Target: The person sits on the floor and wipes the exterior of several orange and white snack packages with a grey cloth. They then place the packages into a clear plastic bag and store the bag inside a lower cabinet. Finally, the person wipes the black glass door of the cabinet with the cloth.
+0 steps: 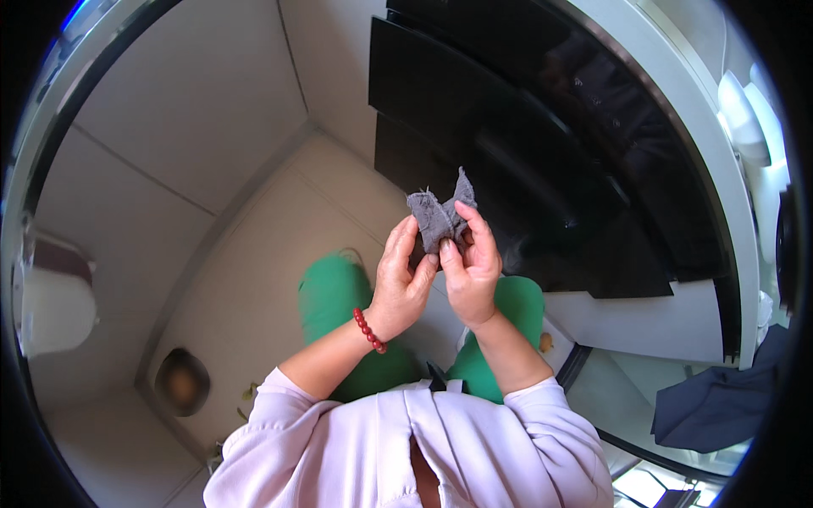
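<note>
Both hands meet in front of the body around a grey, frayed cloth (433, 219), bunched up with one pointed corner standing upward. My left hand (401, 279), with a red bead bracelet at its wrist, grips the cloth's left and lower edge between thumb and fingers. On the right side, my right hand (473, 270) pinches the cloth with its thumb near the middle and a finger along the back edge. Parts of the cloth are hidden behind the fingers.
A glossy black appliance front (508, 152) stands ahead and to the right, below a pale counter edge (705, 82). White bowls (743, 120) sit at the far right. A dark cloth (711, 406) hangs at lower right. A round dark object (182, 382) lies on the floor at left.
</note>
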Demonstrator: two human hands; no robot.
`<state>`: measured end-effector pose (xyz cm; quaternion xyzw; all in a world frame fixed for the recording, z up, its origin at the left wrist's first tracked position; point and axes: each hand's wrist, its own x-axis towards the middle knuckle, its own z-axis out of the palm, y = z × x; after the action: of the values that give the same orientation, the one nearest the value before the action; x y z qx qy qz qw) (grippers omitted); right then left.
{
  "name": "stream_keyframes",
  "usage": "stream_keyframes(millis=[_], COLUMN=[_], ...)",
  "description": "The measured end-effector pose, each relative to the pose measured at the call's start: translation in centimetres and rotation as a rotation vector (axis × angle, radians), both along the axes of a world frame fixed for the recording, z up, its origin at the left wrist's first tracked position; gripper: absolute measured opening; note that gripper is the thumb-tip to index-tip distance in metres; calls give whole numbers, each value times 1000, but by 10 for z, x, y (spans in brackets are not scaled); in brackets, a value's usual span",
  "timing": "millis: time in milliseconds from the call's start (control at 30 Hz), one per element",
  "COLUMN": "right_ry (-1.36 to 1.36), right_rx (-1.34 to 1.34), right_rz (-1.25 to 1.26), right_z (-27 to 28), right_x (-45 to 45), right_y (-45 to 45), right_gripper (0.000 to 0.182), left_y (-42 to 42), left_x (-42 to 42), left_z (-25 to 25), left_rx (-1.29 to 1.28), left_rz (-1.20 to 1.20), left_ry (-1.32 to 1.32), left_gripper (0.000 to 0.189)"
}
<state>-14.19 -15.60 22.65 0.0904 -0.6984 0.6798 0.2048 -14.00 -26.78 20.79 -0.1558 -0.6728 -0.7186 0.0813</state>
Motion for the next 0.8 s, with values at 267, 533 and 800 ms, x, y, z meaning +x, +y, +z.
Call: stream_keyframes(millis=[267,533,800], right_ry=[476,535,272], right_rx=[662,921,948], right_rz=[-275,-277,-238], right_z=[34,44,80], right_x=[-61,-57,-93], right_y=[33,29,23], right_gripper=[38,38,60], left_y=[40,27,97], left_x=[-78,-98,-188], left_z=[16,16,8], left_rx=[92,-243,-306], left_rz=[42,-187,287], left_ry=[199,429,343], left_gripper=[48,50,54])
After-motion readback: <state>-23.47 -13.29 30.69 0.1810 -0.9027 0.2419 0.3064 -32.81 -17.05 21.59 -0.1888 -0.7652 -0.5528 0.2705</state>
